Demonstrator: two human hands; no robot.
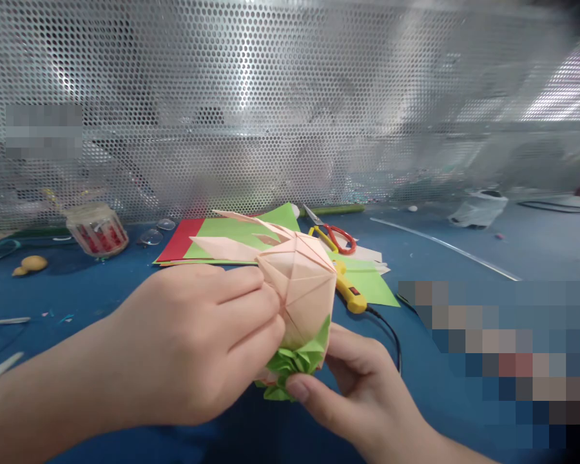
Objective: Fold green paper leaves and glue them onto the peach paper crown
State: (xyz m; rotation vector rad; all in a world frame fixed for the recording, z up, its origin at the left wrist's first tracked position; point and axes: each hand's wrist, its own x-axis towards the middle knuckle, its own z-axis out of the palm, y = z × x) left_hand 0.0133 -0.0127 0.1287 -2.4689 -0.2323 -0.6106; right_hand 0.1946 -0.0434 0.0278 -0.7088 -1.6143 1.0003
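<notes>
Folded paper model (pixel 309 283) between both hands

Above the blue table (pixel 101 283), it lies just right of the left hand (pixel 207 341), fingers bunched against it; whether they pinch is hidden. The right hand (pixel 381 393) clamps its green frill (pixel 299 361). Peach, faceted, its long spikes point left and away.

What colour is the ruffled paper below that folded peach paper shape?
The ruffled paper is bright green, best seen in the head view.
</notes>
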